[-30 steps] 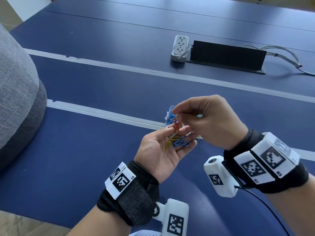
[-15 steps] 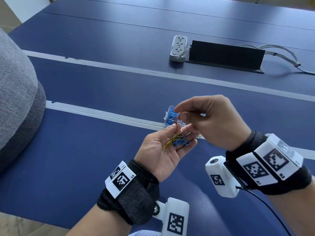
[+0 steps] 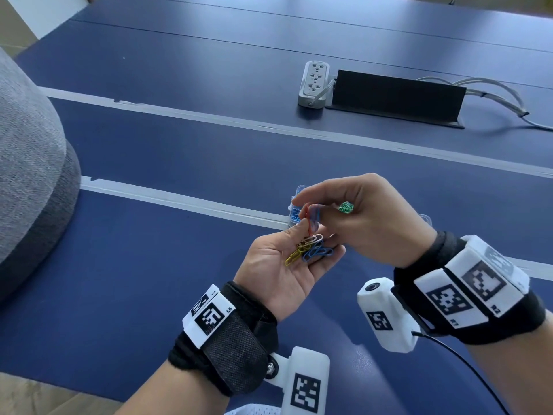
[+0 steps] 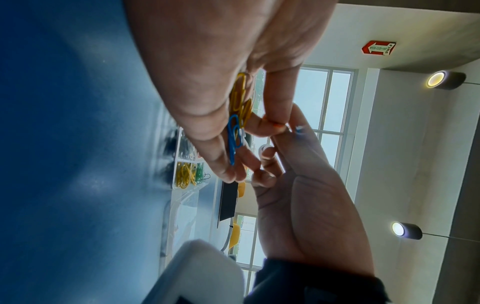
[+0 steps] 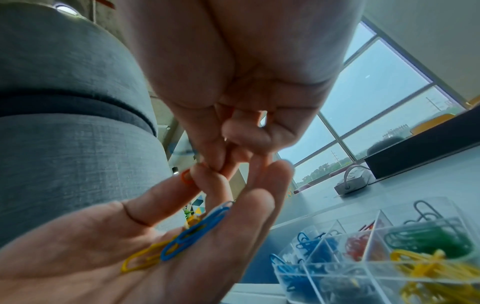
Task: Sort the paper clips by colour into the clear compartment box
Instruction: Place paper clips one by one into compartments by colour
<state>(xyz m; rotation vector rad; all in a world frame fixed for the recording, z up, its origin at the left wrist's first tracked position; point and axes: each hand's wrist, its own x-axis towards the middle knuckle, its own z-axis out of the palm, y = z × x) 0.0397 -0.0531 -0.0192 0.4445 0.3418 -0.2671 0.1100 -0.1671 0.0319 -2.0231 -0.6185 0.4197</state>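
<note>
My left hand (image 3: 281, 265) lies palm up above the blue table and carries a small pile of yellow paper clips (image 3: 294, 256), blue paper clips (image 3: 317, 252) and a white one. Just above that pile, my right hand (image 3: 308, 205) pinches a red paper clip (image 3: 306, 216) between thumb and forefinger; the left thumb tip touches its lower end. The clear compartment box (image 5: 374, 265) stands on the table right behind both hands, with blue, red, green and yellow clips in separate cells. In the head view the hands hide most of the box (image 3: 294, 205).
A white power strip (image 3: 313, 83) and a black cable cover (image 3: 395, 97) with grey cables (image 3: 493, 94) lie at the far right. A grey upholstered seat (image 3: 30, 175) bulges over the table's left side. Pale tape lines (image 3: 179, 202) cross the table.
My right hand has turned slightly and drawn the red clip a little higher off the pile. The left hand has stayed in place with its clips.
</note>
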